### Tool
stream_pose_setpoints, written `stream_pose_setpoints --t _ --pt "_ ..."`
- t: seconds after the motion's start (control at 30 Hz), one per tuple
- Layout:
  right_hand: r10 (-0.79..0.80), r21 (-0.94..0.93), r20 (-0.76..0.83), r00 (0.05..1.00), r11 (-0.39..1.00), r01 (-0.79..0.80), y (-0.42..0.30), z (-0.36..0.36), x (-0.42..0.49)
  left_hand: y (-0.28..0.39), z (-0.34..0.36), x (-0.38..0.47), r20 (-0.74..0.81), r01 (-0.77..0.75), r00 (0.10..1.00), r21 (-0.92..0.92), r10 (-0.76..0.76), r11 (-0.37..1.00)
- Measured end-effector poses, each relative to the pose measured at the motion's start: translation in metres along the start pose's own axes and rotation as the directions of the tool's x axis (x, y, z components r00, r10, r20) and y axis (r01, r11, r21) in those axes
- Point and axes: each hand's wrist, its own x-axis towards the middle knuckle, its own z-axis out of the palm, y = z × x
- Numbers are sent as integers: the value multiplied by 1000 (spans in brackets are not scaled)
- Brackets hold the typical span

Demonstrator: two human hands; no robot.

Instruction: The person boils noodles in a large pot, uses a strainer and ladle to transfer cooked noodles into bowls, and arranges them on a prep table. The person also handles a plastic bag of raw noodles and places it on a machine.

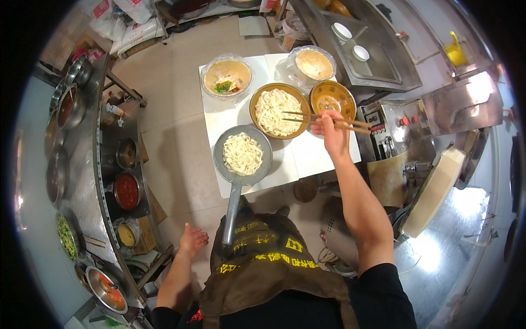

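Observation:
A pair of long wooden chopsticks (pixel 356 126) is held in my right hand (pixel 335 129). Their tips reach over pale wide noodles (pixel 275 107) in a brown bowl (pixel 253 118). Behind my fingers stands another brown bowl (pixel 344 96), patterned inside, with some liquid at its bottom. My left hand (pixel 193 240) hangs beside the apron, fingers spread and nothing in it. To its right, the handle of a grey ladle-like pan (pixel 220 160) juts past the table edge towards me; more noodles (pixel 243 154) lie in that pan.
On the white table (pixel 283 160) are two plastic-lined bowls, one with chopped greens and seasonings (pixel 227 85), the other pale inside (pixel 314 63). Left is a steel counter (pixel 88 164) holding several basins. A sink (pixel 382 70) with white bowls stands far right, beside cooking equipment (pixel 386 135).

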Motion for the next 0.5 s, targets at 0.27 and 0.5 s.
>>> stream_pose_setpoints --t 0.27,0.5 --pt "66 44 163 984 996 -74 41 34 -7 5 -4 -7 -81 -6 997 7 6 1000" --pt "81 -68 -63 995 994 -85 5 -14 -1 10 -28 -17 -105 -68 993 -43 63 997"
